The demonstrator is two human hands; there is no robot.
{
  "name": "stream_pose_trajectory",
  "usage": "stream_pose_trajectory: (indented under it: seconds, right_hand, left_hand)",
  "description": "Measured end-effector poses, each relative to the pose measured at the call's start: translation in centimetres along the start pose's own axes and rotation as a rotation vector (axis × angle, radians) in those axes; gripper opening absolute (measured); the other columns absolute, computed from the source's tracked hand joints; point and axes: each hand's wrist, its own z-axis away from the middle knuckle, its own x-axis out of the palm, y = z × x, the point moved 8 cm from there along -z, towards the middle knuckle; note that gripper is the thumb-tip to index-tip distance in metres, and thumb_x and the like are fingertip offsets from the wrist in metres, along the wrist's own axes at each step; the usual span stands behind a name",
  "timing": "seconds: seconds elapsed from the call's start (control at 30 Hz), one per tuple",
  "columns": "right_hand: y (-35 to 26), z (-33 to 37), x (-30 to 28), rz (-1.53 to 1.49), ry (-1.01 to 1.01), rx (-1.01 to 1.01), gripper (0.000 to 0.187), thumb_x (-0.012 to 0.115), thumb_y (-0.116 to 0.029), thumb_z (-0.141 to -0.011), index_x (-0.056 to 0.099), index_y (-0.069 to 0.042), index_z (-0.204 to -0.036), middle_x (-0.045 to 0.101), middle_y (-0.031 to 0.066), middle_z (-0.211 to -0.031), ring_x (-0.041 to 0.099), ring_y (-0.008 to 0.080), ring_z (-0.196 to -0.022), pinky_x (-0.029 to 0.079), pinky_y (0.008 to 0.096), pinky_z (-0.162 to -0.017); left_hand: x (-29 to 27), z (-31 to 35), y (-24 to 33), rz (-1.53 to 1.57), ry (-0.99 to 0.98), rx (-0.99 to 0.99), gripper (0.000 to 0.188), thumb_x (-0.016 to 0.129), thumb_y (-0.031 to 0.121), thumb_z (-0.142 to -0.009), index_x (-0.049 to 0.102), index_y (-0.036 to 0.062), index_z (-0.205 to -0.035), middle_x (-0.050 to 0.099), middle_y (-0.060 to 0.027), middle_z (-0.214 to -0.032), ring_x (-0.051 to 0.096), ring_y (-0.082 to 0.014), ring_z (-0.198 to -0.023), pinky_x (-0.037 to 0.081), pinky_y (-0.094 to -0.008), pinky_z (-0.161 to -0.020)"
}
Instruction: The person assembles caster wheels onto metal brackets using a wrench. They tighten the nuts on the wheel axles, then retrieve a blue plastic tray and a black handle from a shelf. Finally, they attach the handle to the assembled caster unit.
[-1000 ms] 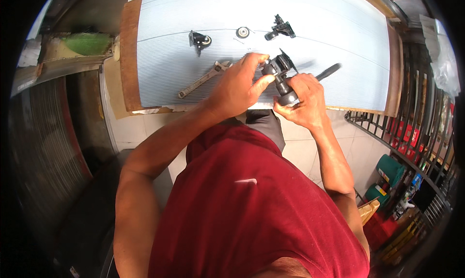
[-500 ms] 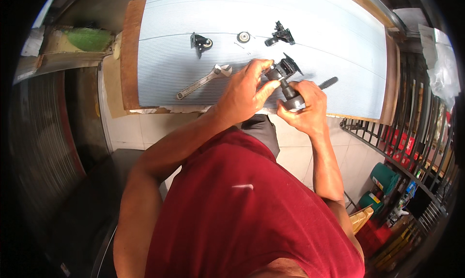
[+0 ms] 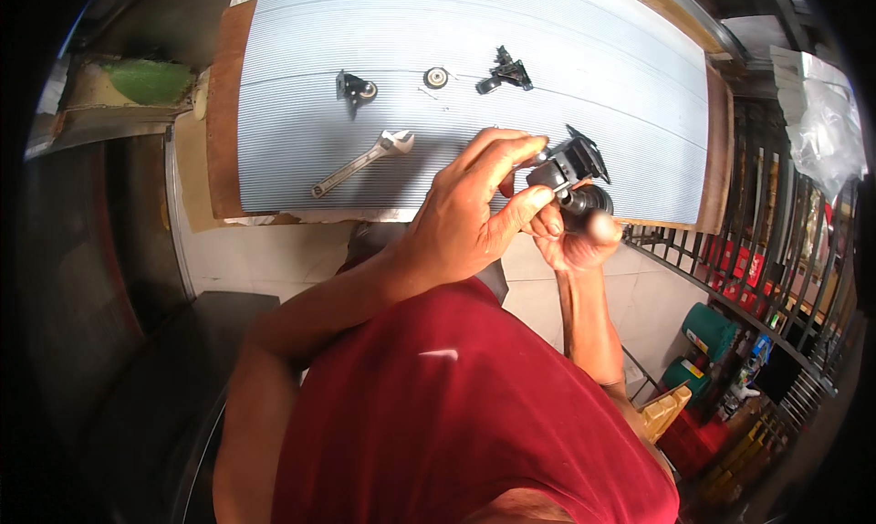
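Over the table's near edge, my left hand (image 3: 474,200) grips a black swivel caster (image 3: 577,159) between thumb and fingers, its plate turned to the right. My right hand (image 3: 570,241) is closed around a dark tool with a rounded black body (image 3: 589,204), whose kind I cannot make out. The tool's narrow end meets the caster's underside near my left thumb. An adjustable wrench (image 3: 363,162) lies left of my hands. Farther back rest a black caster (image 3: 356,89), a loose small wheel (image 3: 436,77) and another black caster piece (image 3: 505,72).
The ribbed light-blue mat (image 3: 602,77) covers a table with brown wooden edges (image 3: 228,113). Thin small parts lie by the loose wheel. A metal railing (image 3: 730,277) stands at right, with green containers (image 3: 707,332) beyond it. A clear plastic bag (image 3: 821,136) hangs there.
Both hands have come nearer to me and to the right with the caster and tool. My right hand has turned, and the tool's long knobbed end no longer shows. The view has shifted slightly.
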Motion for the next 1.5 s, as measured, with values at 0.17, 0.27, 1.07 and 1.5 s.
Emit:
stream_pose_trajectory:
  seconds: [0.17, 0.27, 1.07, 1.5]
  right_hand:
    - [-0.8, 1.4, 0.0, 0.249, 0.359, -0.132, 0.036, 0.072, -0.025, -0.085, 0.06, 0.002, -0.105, 0.053, 0.0051, -0.067, 0.042, 0.0112, -0.052, 0.037, 0.0279, -0.052]
    - [-0.8, 1.7, -0.1, 0.402, 0.426, -0.11, 0.029, 0.072, -0.02, -0.085, 0.06, 0.004, -0.098, 0.054, 0.005, -0.066, 0.043, 0.0098, -0.052, 0.038, 0.0266, -0.051]
    - [0.1, 1.6, -1.4, 0.128, 0.392, 0.04, 0.021, 0.075, -0.011, -0.08, 0.065, 0.002, -0.092, 0.058, 0.0045, -0.071, 0.049, 0.0113, -0.057, 0.042, 0.0273, -0.053]
    - [-0.3, 1.2, -1.6, 0.275, 0.25, -0.014, 0.041, 0.081, -0.022, -0.075, 0.065, 0.005, -0.101, 0.063, 0.0074, -0.078, 0.053, 0.0127, -0.06, 0.045, 0.0297, -0.058]
  left_hand:
    - [0.2, 0.3, -1.4, 0.021, 0.109, -0.057, 0.044, 0.072, 0.002, -0.088, 0.056, -0.0031, -0.128, 0.061, -0.012, -0.116, 0.058, -0.0097, -0.082, 0.051, -0.0242, -0.068]
    - [0.3, 0.9, -3.2, 0.169, 0.093, -0.253, 0.045, 0.072, -0.001, -0.088, 0.056, -0.0018, -0.13, 0.064, -0.0093, -0.111, 0.057, -0.0056, -0.081, 0.049, -0.0208, -0.068]
    - [0.6, 0.8, -5.2, 0.276, 0.038, -0.249, 0.044, 0.069, -0.003, -0.09, 0.056, -0.0046, -0.132, 0.067, -0.01, -0.111, 0.062, -0.0084, -0.094, 0.052, -0.0232, -0.079]
    - [-0.1, 0.6, -3.7, 0.246, 0.075, -0.107, 0.041, 0.075, 0.001, -0.085, 0.063, -0.0002, -0.124, 0.069, -0.0087, -0.107, 0.062, -0.0082, -0.074, 0.051, -0.0229, -0.063]
